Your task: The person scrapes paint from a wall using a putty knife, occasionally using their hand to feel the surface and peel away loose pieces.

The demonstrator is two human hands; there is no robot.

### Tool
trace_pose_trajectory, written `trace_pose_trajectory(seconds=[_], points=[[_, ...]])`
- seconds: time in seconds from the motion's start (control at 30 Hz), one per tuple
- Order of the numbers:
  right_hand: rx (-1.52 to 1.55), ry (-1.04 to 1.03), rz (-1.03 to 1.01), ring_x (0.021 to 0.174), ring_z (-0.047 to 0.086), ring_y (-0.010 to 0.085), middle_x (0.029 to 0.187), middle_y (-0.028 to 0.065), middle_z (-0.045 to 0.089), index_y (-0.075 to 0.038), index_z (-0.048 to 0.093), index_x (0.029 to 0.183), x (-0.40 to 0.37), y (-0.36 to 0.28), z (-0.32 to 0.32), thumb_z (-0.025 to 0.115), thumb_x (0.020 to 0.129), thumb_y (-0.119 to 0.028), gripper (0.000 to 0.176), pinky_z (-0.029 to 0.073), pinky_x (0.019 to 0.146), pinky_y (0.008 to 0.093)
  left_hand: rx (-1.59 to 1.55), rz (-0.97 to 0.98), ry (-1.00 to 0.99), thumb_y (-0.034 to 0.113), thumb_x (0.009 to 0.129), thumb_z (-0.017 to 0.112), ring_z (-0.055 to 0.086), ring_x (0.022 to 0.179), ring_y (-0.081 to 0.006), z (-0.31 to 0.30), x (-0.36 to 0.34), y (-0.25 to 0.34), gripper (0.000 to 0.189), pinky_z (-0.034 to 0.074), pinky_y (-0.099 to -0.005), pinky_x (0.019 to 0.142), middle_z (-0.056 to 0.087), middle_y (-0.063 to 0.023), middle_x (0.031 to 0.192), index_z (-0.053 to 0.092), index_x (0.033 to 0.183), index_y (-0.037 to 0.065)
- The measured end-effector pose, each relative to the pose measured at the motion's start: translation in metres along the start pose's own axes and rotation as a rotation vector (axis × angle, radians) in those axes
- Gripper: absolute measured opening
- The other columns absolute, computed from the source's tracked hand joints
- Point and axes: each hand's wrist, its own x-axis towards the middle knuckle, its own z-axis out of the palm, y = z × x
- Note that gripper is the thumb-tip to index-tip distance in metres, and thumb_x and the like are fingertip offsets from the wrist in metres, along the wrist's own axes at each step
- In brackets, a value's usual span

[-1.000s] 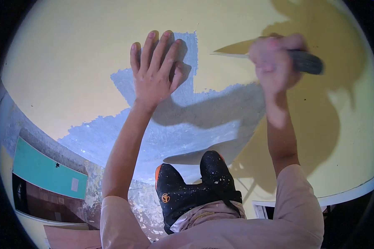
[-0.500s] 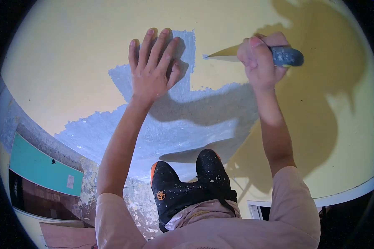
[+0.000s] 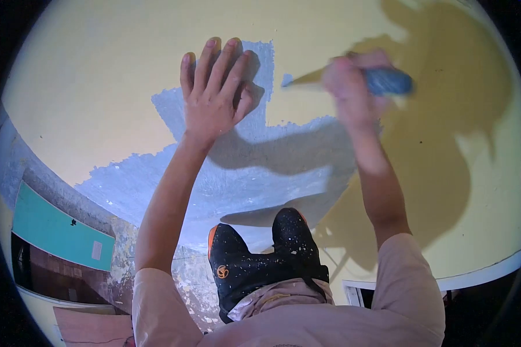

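Fingers spread, my left hand (image 3: 213,95) lies flat on the wall, partly over yellow paint and partly over a bare grey-blue patch (image 3: 255,156) with ragged edges. My right hand (image 3: 356,87), blurred by motion, is closed round the dark blue handle (image 3: 389,81) of a scraper. The scraper's pointed blade (image 3: 308,79) reaches left over the yellow paint (image 3: 312,34). Its tip is beside a small grey-blue spot (image 3: 287,78), just right of the larger patch.
Black, paint-speckled trousers and shoes (image 3: 272,254) show below. At the lower left are a turquoise panel (image 3: 61,228), a dark opening and a reddish-brown board (image 3: 92,328). A white ledge (image 3: 480,270) runs along the lower right. Shadows fall across the wall.
My right hand and the scraper handle have shifted left and slightly down. The small grey-blue spot by the tip looks larger. My left hand has stayed nearly in place.
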Motion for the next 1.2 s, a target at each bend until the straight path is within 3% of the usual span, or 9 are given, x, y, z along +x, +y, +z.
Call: trace_pose_trajectory(seconds=[0.17, 0.2, 0.27, 0.43, 0.53, 0.7, 1.0, 1.13, 1.2], points=[[0.662, 0.103, 0.271, 0.044, 0.042, 0.0082, 0.052, 0.0, 0.047, -0.007, 0.049, 0.068, 0.016, -0.034, -0.019, 0.065, 0.075, 0.002, 0.02, 0.031, 0.042, 0.0239, -0.007, 0.003, 0.008, 0.028, 0.081, 0.053, 0.034, 0.132, -0.0274, 0.001, 0.0, -0.002, 0.046, 0.017, -0.0492, 0.11, 0.044, -0.0044, 0.138, 0.055, 0.125, 0.017], [0.663, 0.102, 0.272, 0.044, 0.042, 0.0082, 0.052, 0.0, 0.047, -0.007, 0.049, 0.068, 0.01, -0.025, -0.015, 0.065, 0.075, 0.002, 0.02, 0.031, 0.042, 0.0239, -0.026, 0.001, 0.014, 0.028, 0.081, 0.054, 0.035, 0.132, -0.0274, 0.001, 0.0, -0.001, 0.046, 0.017, -0.0493, 0.11, 0.045, -0.0045, 0.138, 0.055, 0.125, 0.017], [-0.029, -0.008, 0.002, 0.046, 0.043, 0.0082, 0.051, 0.0023, 0.047, -0.008, 0.043, 0.071, -0.006, -0.002, -0.005, 0.06, 0.078, 0.001, 0.021, 0.032, 0.042, 0.0237, -0.019, -0.002, 0.003, 0.027, 0.081, 0.054, 0.035, 0.132, -0.0275, 0.0, 0.0, -0.001, 0.046, 0.017, -0.0493, 0.11, 0.045, -0.0046, 0.138, 0.055, 0.125, 0.017], [0.518, -0.026, 0.153, 0.042, 0.035, 0.0092, 0.05, -0.0002, 0.034, -0.01, 0.037, 0.078, 0.015, -0.036, -0.019, 0.05, 0.085, 0.002, 0.019, 0.027, 0.04, 0.0271, -0.021, 0.004, 0.018, 0.026, 0.081, 0.054, 0.035, 0.132, -0.0276, 0.001, 0.002, -0.002, 0.045, 0.017, -0.0493, 0.11, 0.045, -0.0048, 0.138, 0.055, 0.125, 0.017], [-0.061, -0.134, -0.055, 0.041, 0.031, 0.0091, 0.049, 0.0003, 0.032, -0.01, 0.039, 0.079, -0.007, 0.003, -0.009, 0.044, 0.089, -0.004, 0.012, 0.024, 0.04, 0.0271, -0.041, 0.004, 0.012, 0.026, 0.081, 0.054, 0.035, 0.132, -0.0278, -0.001, -0.001, 0.002, 0.045, 0.017, -0.0493, 0.11, 0.045, -0.0051, 0.137, 0.055, 0.124, 0.016], [0.382, -0.019, 0.123, 0.04, 0.029, 0.009, 0.05, 0.0007, 0.031, -0.01, 0.036, 0.078, 0.011, -0.034, -0.014, 0.046, 0.084, 0.002, 0.016, 0.026, 0.039, 0.0274, -0.033, 0.002, 0.01, 0.027, 0.081, 0.053, 0.035, 0.132, -0.0281, 0.001, 0.0, -0.001, 0.045, 0.016, -0.0489, 0.11, 0.045, -0.0049, 0.137, 0.055, 0.125, 0.017], [0.566, 0.096, 0.155, 0.041, 0.042, 0.0069, 0.048, 0.0005, 0.043, -0.005, 0.044, 0.073, 0.011, -0.022, -0.017, 0.055, 0.08, 0.005, 0.017, 0.032, 0.039, 0.0239, -0.021, -0.001, 0.007, 0.028, 0.082, 0.053, 0.035, 0.132, -0.0276, 0.001, 0.0, -0.001, 0.045, 0.016, -0.0503, 0.11, 0.045, -0.0041, 0.138, 0.055, 0.125, 0.017], [0.164, -0.089, 0.164, 0.039, 0.036, 0.0072, 0.046, -0.0005, 0.04, -0.005, 0.045, 0.083, -0.002, -0.008, -0.017, 0.052, 0.083, 0.005, 0.013, 0.03, 0.039, 0.0252, 0.011, 0.006, 0.005, 0.028, 0.082, 0.052, 0.034, 0.133, -0.0274, 0.0, 0.001, 0.0, 0.045, 0.016, -0.0501, 0.11, 0.044, -0.0039, 0.139, 0.055, 0.125, 0.018], [0.482, 0.102, 0.156, 0.041, 0.041, 0.0073, 0.048, 0.0001, 0.044, -0.005, 0.045, 0.073, 0.011, -0.033, -0.019, 0.058, 0.079, 0.003, 0.016, 0.032, 0.039, 0.0251, -0.02, -0.002, -0.001, 0.027, 0.081, 0.053, 0.034, 0.133, -0.0275, 0.0, 0.0, 0.0, 0.046, 0.016, -0.0498, 0.11, 0.045, -0.004, 0.139, 0.055, 0.126, 0.017]])
